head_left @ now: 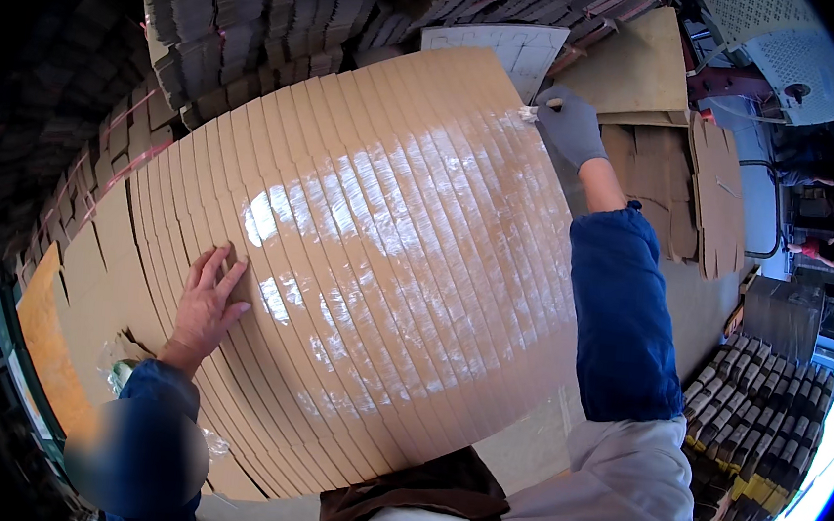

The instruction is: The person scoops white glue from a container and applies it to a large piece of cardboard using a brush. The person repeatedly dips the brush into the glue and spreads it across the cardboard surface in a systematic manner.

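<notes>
A wide fan of overlapping brown cardboard sheets (349,126) spreads in front of me, each edge a little behind the one beside it. Wet, shiny streaks that look like glue (383,193) cover its middle and right part. My left hand (205,304), bare, lies on the left part of the fan with its fingers spread. At the far right corner of the fan, my right hand (569,130), in a grey glove, is closed on a small whitish thing (528,114). Its kind is too small to make out, and it touches the sheets' edge.
Tall stacks of bundled cardboard (249,27) rise behind the fan. Flat cardboard pieces (657,182) and an open box (627,71) stand at right, below a pale perforated chair (782,54). Stacked dark and yellow bundles (757,404) are at lower right. Clear plastic (120,362) lies near my left forearm.
</notes>
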The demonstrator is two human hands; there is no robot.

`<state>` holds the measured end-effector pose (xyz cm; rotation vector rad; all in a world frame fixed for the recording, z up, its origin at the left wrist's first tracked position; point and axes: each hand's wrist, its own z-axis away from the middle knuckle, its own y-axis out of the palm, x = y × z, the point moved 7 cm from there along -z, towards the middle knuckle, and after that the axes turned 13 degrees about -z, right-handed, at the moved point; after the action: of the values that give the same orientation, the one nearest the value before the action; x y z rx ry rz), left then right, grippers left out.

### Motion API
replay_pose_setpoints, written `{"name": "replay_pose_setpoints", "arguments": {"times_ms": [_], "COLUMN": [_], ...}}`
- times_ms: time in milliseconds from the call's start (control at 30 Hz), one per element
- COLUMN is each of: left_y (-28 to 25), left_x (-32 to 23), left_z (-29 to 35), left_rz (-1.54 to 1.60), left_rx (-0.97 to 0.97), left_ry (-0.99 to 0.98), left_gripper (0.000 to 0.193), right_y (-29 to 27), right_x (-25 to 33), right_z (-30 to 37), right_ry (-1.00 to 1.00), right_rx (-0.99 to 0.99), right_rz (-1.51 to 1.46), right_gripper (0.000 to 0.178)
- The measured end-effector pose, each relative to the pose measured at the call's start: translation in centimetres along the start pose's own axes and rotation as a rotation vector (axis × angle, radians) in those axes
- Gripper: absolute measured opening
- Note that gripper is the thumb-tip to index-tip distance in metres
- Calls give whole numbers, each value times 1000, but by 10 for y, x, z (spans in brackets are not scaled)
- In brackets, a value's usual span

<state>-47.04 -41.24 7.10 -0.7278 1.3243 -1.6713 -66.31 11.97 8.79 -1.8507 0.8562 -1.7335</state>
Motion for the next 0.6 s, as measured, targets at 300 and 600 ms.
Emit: {"name": "replay_pose_setpoints", "arguments": {"times_ms": [300,600], "left_y": [2,-3], "left_x": [2,-1], "left_z": [0,-1], "left_rz": [-7,8], "left_rx": [-8,-23], "left_ry": [4,4], "left_gripper": [69,68], "right_y": [26,23], "right_x": [19,41], "right_z": [-8,-12], "right_ry": [17,-19], "right_rx": [59,76], "right_rz": [-135,-148], "right_gripper": [18,23]}}
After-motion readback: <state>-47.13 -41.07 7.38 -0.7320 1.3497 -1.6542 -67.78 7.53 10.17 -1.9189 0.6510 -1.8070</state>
